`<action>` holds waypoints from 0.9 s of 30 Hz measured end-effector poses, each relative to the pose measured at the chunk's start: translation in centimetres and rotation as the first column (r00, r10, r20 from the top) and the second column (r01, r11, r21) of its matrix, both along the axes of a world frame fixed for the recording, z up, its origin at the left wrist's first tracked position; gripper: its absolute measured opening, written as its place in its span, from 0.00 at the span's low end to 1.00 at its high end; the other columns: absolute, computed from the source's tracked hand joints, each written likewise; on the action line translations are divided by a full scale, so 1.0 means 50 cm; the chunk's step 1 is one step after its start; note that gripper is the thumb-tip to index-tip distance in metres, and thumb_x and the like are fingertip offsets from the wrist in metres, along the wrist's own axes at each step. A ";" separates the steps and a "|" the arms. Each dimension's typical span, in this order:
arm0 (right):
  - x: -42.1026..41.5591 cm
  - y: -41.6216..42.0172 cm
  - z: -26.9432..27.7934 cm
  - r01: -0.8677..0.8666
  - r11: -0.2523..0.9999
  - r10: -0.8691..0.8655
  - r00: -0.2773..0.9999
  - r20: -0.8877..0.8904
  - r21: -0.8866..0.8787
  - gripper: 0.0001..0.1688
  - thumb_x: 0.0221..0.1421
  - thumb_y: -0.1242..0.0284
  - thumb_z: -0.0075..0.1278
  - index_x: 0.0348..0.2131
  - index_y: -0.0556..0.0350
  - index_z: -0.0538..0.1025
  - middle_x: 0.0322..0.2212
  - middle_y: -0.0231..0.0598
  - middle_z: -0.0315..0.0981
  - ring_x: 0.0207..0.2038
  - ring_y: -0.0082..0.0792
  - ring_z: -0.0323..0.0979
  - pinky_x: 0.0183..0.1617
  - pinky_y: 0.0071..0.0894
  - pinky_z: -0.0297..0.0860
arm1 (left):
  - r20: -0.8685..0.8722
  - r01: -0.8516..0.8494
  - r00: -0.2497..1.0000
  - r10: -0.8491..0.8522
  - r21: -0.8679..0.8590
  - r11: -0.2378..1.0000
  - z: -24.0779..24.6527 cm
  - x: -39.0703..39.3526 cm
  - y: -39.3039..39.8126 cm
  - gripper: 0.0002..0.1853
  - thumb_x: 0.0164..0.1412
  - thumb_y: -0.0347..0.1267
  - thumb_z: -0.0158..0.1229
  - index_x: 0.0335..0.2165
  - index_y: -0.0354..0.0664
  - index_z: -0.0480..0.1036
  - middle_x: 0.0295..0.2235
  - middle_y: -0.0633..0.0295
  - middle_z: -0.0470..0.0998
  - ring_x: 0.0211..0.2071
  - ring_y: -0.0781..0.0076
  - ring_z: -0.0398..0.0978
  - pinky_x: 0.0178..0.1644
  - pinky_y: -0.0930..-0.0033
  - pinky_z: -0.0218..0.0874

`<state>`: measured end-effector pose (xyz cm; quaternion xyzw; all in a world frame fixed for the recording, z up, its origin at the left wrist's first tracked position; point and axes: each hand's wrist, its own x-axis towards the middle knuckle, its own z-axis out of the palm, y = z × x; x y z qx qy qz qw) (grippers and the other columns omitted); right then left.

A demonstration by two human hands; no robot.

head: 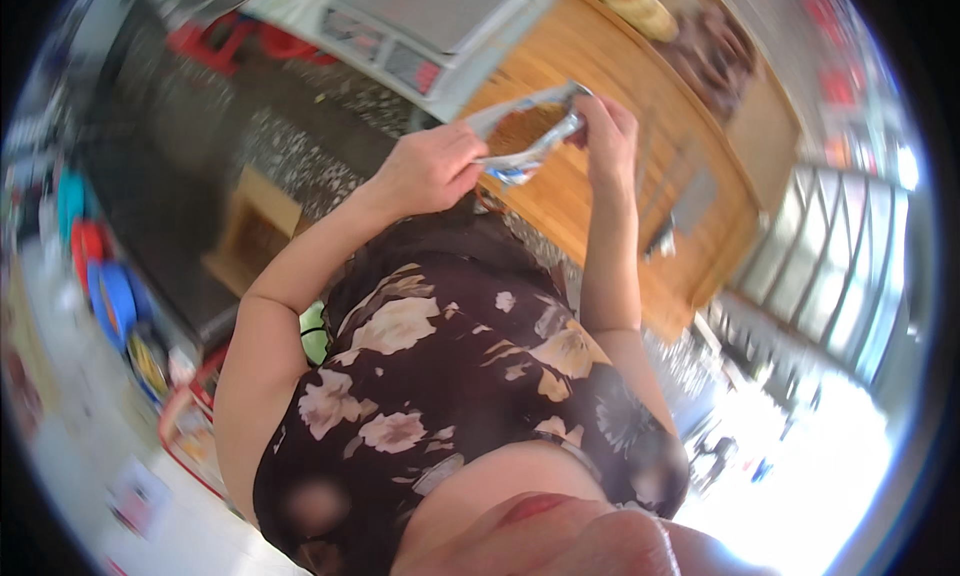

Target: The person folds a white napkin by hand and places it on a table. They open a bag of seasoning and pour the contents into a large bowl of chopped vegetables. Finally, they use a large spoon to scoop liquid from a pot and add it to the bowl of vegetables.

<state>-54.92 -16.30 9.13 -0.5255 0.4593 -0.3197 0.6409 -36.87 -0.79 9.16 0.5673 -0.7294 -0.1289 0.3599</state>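
In front of my chest, an opened foil packet (517,172) is stretched wide at its mouth. Brown-orange powder or fine crumbs (526,128) show inside it. My left hand (433,165) pinches the near left end of the rim. At the far right end, my right hand (609,134) grips the other edge between thumb and fingers. The packet hangs over the edge of a wooden tabletop (555,47), apart from its surface as far as I can tell. Printing on the packet is blurred.
On the tabletop lies a flat metal blade (694,201), blurred. Beyond it are a pale ridged loaf-like thing (637,7) and brown pieces (716,58). A metal tray (431,5) sits further left. A cardboard box (259,227), red stool (206,44) and dark counter (154,201) are left.
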 end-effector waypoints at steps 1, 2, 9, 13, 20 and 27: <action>0.025 0.002 0.001 -0.060 0.998 0.060 0.998 -0.002 0.002 0.12 0.50 0.71 0.47 0.19 0.61 0.73 0.13 0.32 0.67 0.15 0.21 0.63 0.19 0.19 0.56 | -0.009 -0.056 0.998 0.056 -0.017 0.998 0.002 0.015 0.023 0.07 0.46 0.26 0.60 0.28 0.39 0.71 0.27 0.57 0.72 0.28 0.58 0.72 0.30 0.63 0.65; 0.055 0.009 0.011 -0.127 0.992 0.128 0.991 0.034 -0.012 0.12 0.51 0.70 0.47 0.19 0.60 0.72 0.13 0.32 0.66 0.15 0.20 0.62 0.19 0.19 0.56 | -0.042 -0.067 0.997 0.066 -0.019 0.998 0.004 0.033 0.046 0.08 0.48 0.28 0.60 0.29 0.39 0.72 0.26 0.57 0.71 0.28 0.57 0.72 0.30 0.63 0.65; 0.359 0.068 -0.007 -0.613 0.787 0.597 0.786 -0.162 -0.073 0.16 0.51 0.69 0.50 0.17 0.59 0.70 0.11 0.32 0.65 0.15 0.19 0.60 0.19 0.20 0.54 | -0.015 -0.416 0.907 0.420 -0.176 0.892 0.012 0.201 0.214 0.09 0.42 0.24 0.62 0.26 0.43 0.71 0.27 0.64 0.69 0.29 0.64 0.70 0.30 0.67 0.64; 0.550 0.179 0.030 -0.795 0.437 0.538 0.605 -0.586 -0.420 0.20 0.51 0.65 0.55 0.16 0.62 0.69 0.10 0.38 0.66 0.15 0.24 0.64 0.21 0.25 0.60 | 0.003 -0.533 0.842 0.540 -0.153 0.832 0.005 0.327 0.350 0.08 0.40 0.24 0.59 0.25 0.43 0.71 0.27 0.67 0.69 0.29 0.67 0.71 0.29 0.68 0.65; 1.014 0.412 0.084 -0.833 -0.386 0.809 -0.100 -0.579 -0.396 0.08 0.48 0.74 0.52 0.29 0.61 0.77 0.25 0.44 0.75 0.29 0.41 0.74 0.35 0.33 0.68 | 0.086 -0.628 0.763 0.640 -0.133 0.767 -0.022 0.641 0.529 0.05 0.43 0.26 0.58 0.24 0.43 0.70 0.27 0.66 0.69 0.28 0.67 0.71 0.28 0.67 0.66; 1.426 0.599 0.035 -0.617 -0.750 0.629 -0.554 -0.545 -0.238 0.16 0.42 0.77 0.53 0.37 0.59 0.75 0.35 0.47 0.74 0.41 0.45 0.70 0.47 0.35 0.65 | 0.057 -0.812 0.571 0.819 -0.108 0.574 -0.027 0.924 0.681 0.05 0.44 0.27 0.58 0.25 0.42 0.70 0.27 0.64 0.68 0.30 0.65 0.70 0.29 0.66 0.65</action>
